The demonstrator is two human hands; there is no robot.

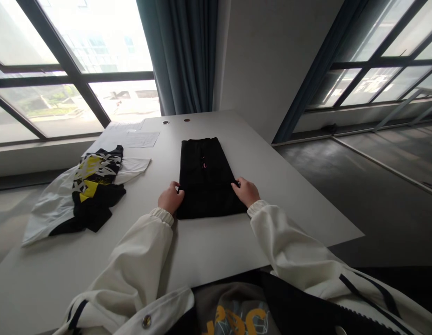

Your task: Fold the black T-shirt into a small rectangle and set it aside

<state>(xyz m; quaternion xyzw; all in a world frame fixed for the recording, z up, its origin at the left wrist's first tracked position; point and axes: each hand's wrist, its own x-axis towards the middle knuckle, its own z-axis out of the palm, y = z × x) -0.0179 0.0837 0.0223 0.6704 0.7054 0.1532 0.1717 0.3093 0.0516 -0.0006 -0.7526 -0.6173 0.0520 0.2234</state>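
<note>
A black garment (209, 174), folded into a long rectangle with a small pink print near its middle, lies on the white table in front of me. My left hand (171, 197) pinches its left edge, thumb and fingers closed on the cloth. On the opposite edge, my right hand (246, 191) grips the fabric in the same way, at about the same height. A fold line runs across the cloth between both hands. What kind of garment it is cannot be made out.
Left on the white table (285, 204) lies a crumpled black, white and yellow garment (93, 186), partly over the table's edge. Paper sheets (142, 138) rest behind it. Two round cable holes (166, 122) sit at the far end, before a blue curtain (184, 56) and a pillar.
</note>
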